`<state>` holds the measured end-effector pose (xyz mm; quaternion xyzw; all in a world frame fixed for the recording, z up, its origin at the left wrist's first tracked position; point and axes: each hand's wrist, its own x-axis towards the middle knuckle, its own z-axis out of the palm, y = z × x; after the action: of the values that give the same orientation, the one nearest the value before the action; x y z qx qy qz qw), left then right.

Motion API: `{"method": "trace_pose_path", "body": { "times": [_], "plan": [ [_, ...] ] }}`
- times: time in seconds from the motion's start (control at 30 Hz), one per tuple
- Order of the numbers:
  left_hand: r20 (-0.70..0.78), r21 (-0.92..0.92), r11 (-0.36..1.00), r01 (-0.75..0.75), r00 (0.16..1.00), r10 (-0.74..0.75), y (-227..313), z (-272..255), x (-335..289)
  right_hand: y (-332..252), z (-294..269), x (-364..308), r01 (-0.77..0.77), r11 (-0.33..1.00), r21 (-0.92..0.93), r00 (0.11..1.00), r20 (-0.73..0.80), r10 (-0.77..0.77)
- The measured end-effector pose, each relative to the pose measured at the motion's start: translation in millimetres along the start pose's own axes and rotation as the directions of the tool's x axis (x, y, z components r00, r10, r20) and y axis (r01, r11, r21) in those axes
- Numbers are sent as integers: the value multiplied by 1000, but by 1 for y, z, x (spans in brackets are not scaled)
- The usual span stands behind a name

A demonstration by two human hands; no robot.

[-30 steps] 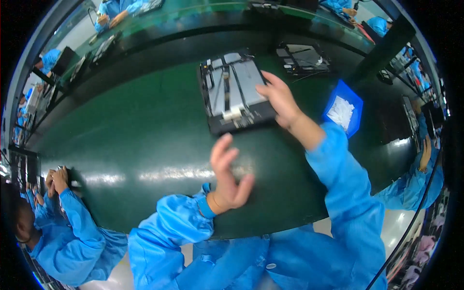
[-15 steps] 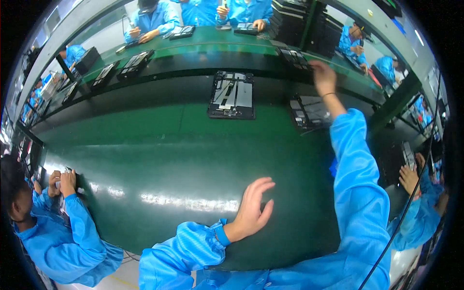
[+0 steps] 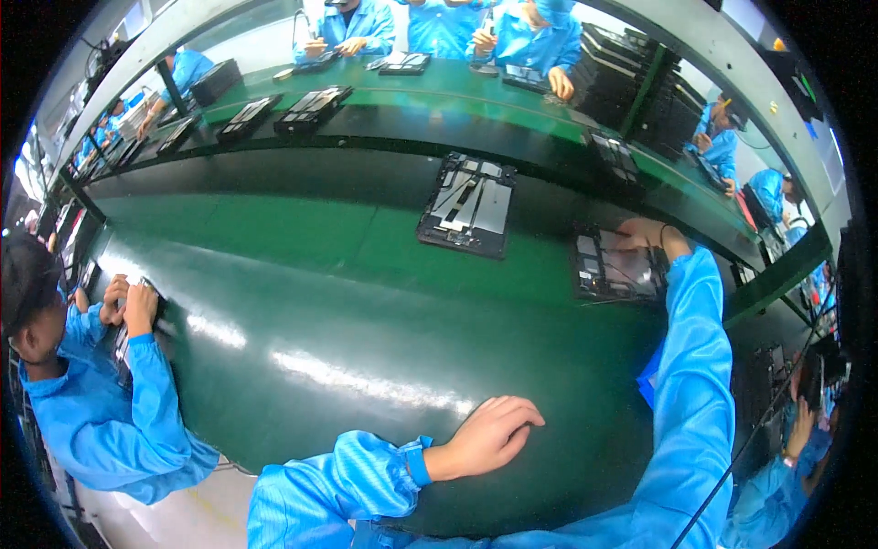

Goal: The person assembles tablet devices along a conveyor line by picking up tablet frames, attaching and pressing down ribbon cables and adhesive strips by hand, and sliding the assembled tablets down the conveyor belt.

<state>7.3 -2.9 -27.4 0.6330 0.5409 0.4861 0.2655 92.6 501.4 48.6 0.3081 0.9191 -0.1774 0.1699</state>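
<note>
- The opened right-hand tablet (image 3: 611, 267) lies on the far right part of the green table (image 3: 302, 293), its inner parts facing up.
- The right hand (image 3: 647, 235) is over its upper right edge; motion blur and the angle hide the fingertips, so I cannot tell whether they grasp it or only touch it.
- To its left, well apart, a second opened tablet (image 3: 466, 206) lies slightly turned, inner parts up, with no hand on it.
- Nearer the person, a blue bin (image 3: 650, 377) shows partly behind the right sleeve (image 3: 692, 366).
- The left hand (image 3: 487, 441) is at the near side of the table, palm down, fingers loosely bent and holding nothing.
- Beyond the tablets, a raised shelf (image 3: 393, 157) bears more devices (image 3: 313, 108).
- At the left edge, a co-worker's hands (image 3: 137, 306) are close together; other people in blue sit across.
</note>
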Motion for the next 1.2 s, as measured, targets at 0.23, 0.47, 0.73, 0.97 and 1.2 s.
{"method": "trace_pose_path", "body": {
  "times": [0.23,0.47,0.73,0.97,1.2],
  "plan": [
    [-12,-16,1000,-26,1000,26,-3,-1,-4,-18,-12,-11,-179,981,80,937,317,145],
    [-35,-22,999,-43,999,42,-3,5,-2,-36,-41,-61,0,999,51,998,59,-3],
    [-201,-90,996,25,979,-43,-6,33,3,-111,-11,-158,228,704,672,935,-354,35],
    [-222,-53,997,-57,974,44,29,28,-7,-181,118,-218,344,152,926,907,-370,199],
    [-36,115,975,192,981,-189,51,32,-50,-200,197,-269,350,-31,936,869,-312,384]
  ]
}}
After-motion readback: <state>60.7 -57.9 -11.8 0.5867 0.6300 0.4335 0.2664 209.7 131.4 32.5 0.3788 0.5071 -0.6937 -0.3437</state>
